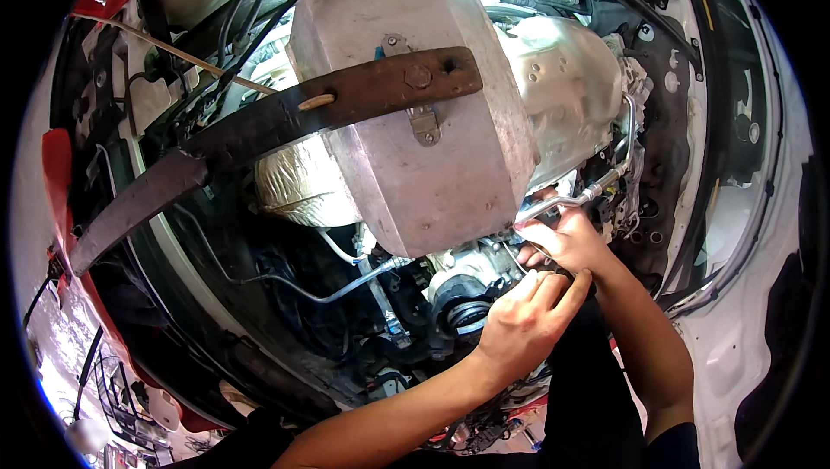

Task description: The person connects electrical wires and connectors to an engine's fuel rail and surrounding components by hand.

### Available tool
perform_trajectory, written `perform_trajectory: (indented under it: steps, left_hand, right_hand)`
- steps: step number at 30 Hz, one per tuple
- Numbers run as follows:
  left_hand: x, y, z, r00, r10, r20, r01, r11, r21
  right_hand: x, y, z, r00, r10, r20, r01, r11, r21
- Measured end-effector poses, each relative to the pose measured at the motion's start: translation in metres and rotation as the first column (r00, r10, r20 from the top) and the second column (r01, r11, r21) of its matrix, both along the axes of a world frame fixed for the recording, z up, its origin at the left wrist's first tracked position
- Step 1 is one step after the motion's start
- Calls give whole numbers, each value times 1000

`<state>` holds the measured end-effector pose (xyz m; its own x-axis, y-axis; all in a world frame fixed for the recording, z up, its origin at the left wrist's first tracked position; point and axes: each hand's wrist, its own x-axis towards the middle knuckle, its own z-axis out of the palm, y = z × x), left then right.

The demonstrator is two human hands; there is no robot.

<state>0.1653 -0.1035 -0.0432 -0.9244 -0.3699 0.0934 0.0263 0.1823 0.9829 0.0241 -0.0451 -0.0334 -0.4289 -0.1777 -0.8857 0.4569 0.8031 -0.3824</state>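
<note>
My left hand (527, 318) reaches in from the lower left with its fingers curled closed. What it grips, if anything, cannot be made out. Just beyond it, my right hand (566, 240) comes from the lower right, its fingers closed and partly hidden beneath a bent silver metal pipe (566, 202). Whatever those fingers pinch is hidden. Both hands are low in the engine bay, close to the lower corner of a large grey metal cover (432, 184). Left of my left hand sits a silver housing with a round dark opening (468, 314).
A long, worn brown-black bar (337, 102) crosses the cover. Beside the cover are a dull metal heat shield (566, 71) and a crinkled foil-like shield (303, 182). A thin silver pipe (346, 288) runs at lower left. Red body panels (57, 175) edge the bay.
</note>
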Motion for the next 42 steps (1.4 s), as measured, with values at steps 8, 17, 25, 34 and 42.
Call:
perform_trajectory:
  steps: [8, 17, 25, 34, 42]
  left_hand:
    - [-11, 0, 4, 984, 106, 140, -113, 993, 38]
    - [-22, 1, -1, 955, 136, 264, -220, 921, 322]
    - [-23, 3, 8, 872, 128, 473, -431, 659, 616]
    - [-7, 24, -2, 848, 246, 469, -497, 677, 543]
    - [-1, 44, 14, 831, 242, 500, -550, 486, 679]
  right_hand:
    - [-17, 10, 5, 961, 39, 273, -45, 999, 16]
    - [-8, 25, 47, 973, 183, -137, -187, 982, -14]
    - [24, 28, 37, 341, 674, -655, -763, 605, 225]
    - [42, 39, 6, 549, 473, -689, -554, 823, 123]
    - [50, 52, -14, 514, 373, -772, -420, 895, 152]
